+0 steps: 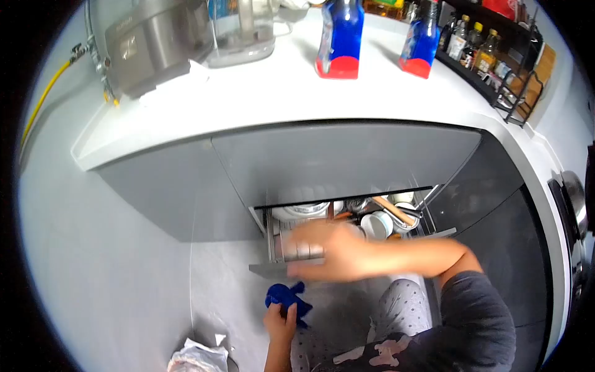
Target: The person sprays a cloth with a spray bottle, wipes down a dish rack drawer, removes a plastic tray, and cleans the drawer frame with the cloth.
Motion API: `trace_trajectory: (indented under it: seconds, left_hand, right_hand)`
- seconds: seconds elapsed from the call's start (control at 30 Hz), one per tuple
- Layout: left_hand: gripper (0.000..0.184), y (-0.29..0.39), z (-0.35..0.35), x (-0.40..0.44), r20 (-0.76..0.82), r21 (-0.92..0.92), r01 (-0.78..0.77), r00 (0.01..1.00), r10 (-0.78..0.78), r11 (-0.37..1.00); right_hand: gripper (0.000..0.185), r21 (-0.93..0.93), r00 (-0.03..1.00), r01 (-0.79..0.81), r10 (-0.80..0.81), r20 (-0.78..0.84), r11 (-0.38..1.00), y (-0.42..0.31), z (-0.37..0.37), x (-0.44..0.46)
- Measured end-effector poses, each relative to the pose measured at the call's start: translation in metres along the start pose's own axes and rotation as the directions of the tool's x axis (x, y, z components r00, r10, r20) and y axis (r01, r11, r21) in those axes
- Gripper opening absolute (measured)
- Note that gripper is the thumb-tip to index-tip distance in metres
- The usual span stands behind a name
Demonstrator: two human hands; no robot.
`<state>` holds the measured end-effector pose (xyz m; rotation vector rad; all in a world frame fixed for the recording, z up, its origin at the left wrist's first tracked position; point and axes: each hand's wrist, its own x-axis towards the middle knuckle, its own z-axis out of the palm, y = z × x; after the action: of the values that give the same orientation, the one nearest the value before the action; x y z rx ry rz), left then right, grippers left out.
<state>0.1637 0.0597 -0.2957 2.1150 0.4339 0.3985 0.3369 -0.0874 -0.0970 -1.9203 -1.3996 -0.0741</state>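
My left hand (pixel 280 322) is closed on a dark blue cloth (pixel 286 296), held low in front of the drawer. My right hand (pixel 331 251) reaches across the front of the pulled-out drawer (pixel 269 270). Motion smears its fingers, so whether they hold anything cannot be made out. Inside the drawer, white bowls (pixel 375 224) sit beside a wooden-handled utensil (pixel 393 209). A white round dish (pixel 302 211) stands at the back left of the drawer. The right hand and forearm hide part of the contents.
Above the drawer runs a white countertop (pixel 266 93) with two blue spray bottles (pixel 341 40), a clear pitcher (pixel 245 37) and a grey appliance (pixel 158 43). Sauce bottles (pixel 474 46) fill a black rack at right. A white bag (pixel 198 358) lies on the floor at lower left.
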Motion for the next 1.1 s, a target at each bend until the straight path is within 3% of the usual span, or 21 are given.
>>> trace_trajectory:
  seconds: [0.03,0.07,0.1,0.17,0.23,0.27,0.33,0.37,0.47,0.5,0.53,0.57,0.63,0.67,0.7,0.73,0.83,0.9,0.97,1.0,1.1]
  left_hand:
    - [0.025,0.007,-0.008,0.001,-0.007,-0.005,-0.024,1.0,0.024,1.0]
    - [0.026,0.013,-0.016,0.002,-0.009,0.035,-0.105,0.994,0.105,0.994]
    - [0.027,0.014,-0.02,0.002,-0.007,0.075,-0.179,0.984,0.18,0.981]
    - [0.027,-0.003,-0.013,-0.002,-0.049,-0.058,-0.222,0.974,0.22,0.973]
    - [0.026,-0.004,-0.01,-0.005,0.06,-0.361,0.102,0.994,-0.086,0.927]
    - [0.026,0.001,-0.009,-0.006,0.056,-0.363,0.095,0.995,-0.081,0.927]
    - [0.025,0.011,-0.007,-0.012,0.151,-0.499,0.275,0.961,-0.23,0.822]
    - [0.025,0.011,-0.005,-0.014,0.14,-0.503,0.273,0.962,-0.235,0.82]
    - [0.025,-0.003,0.001,-0.023,0.099,-0.488,0.287,0.956,-0.275,0.824]
    - [0.027,-0.008,0.002,-0.025,0.159,-0.624,0.387,0.914,-0.374,0.679]
    - [0.03,-0.011,0.001,-0.028,0.238,-0.732,0.463,0.861,-0.45,0.5]
    - [0.03,-0.008,-0.002,-0.033,0.229,-0.735,0.466,0.854,-0.467,0.492]
    - [0.034,-0.003,-0.01,-0.032,0.357,-0.863,0.489,0.766,-0.534,0.126]
    - [0.041,-0.01,-0.012,-0.034,0.36,-0.878,0.46,0.814,-0.456,0.129]
    - [0.05,-0.023,-0.013,-0.037,0.359,-0.892,0.434,0.848,-0.39,0.122]
    - [0.048,-0.026,-0.018,-0.036,0.322,-0.897,0.411,0.857,-0.402,0.16]
    - [0.034,-0.033,-0.032,-0.031,0.191,-0.916,0.322,0.876,-0.442,0.241]
    - [0.024,-0.042,-0.041,-0.032,0.193,-0.948,0.289,0.857,-0.478,0.136]
    - [0.015,-0.046,-0.046,-0.03,0.18,-0.959,0.245,0.916,-0.359,0.144]
    - [0.015,-0.039,-0.048,-0.025,0.178,-0.957,0.251,0.904,-0.39,0.144]
    - [0.02,-0.028,-0.055,-0.009,0.165,-0.941,0.289,0.848,-0.504,0.177]
  right_hand:
    - [0.039,-0.133,0.956,0.084,-0.117,-0.268,0.988,0.002,-0.042,0.025]
    - [0.046,-0.374,0.87,-0.03,-0.16,-0.466,0.927,-0.002,-0.083,0.046]
    - [0.053,-0.237,0.693,-0.006,-0.167,-0.701,0.971,-0.001,-0.117,0.075]
    - [0.062,-0.506,0.527,-0.128,-0.374,-0.764,0.853,0.039,-0.195,0.13]
    - [0.057,-0.271,0.435,-0.222,-0.154,-0.887,0.937,0.038,-0.232,0.172]
    - [0.057,-0.275,0.432,-0.217,-0.16,-0.888,0.937,0.042,-0.25,0.186]
    - [0.053,-0.148,0.608,-0.111,-0.051,-0.793,0.983,0.054,-0.279,0.212]
    - [0.051,-0.074,0.694,-0.062,-0.01,-0.72,0.995,0.061,-0.289,0.227]
    - [0.033,0.071,0.565,-0.196,0.172,-0.807,0.978,0.066,-0.289,0.255]
    - [0.029,0.061,0.541,-0.289,0.216,-0.813,0.955,0.069,-0.291,0.26]
    - [0.024,0.205,0.572,-0.176,0.27,-0.775,0.963,0.07,-0.292,0.262]
    - [0.019,0.35,0.601,-0.07,0.319,-0.733,0.934,0.066,-0.294,0.259]
    - [0.007,0.442,0.688,-0.004,0.324,-0.65,0.897,0.044,-0.291,0.248]
    - [0.004,0.444,0.749,0.062,0.252,-0.613,0.894,0.036,-0.289,0.24]
    - [0.004,0.489,0.834,0.01,0.262,-0.485,0.872,0.025,-0.286,0.23]
    - [0.007,0.479,0.865,0.019,0.226,-0.449,0.877,0.017,-0.277,0.226]
    - [0.017,0.37,0.896,0.071,0.104,-0.432,0.926,-0.004,-0.237,0.192]
    - [0.024,0.261,0.893,0.121,0.009,-0.449,0.958,-0.021,-0.213,0.161]
    - [0.031,0.139,0.884,0.155,-0.075,-0.462,0.978,-0.037,-0.192,0.115]
    - [0.035,0.093,0.885,0.166,-0.106,-0.454,0.982,-0.04,-0.183,0.091]
    - [0.045,0.155,0.964,-0.003,0.044,-0.261,0.988,-0.028,-0.138,0.016]
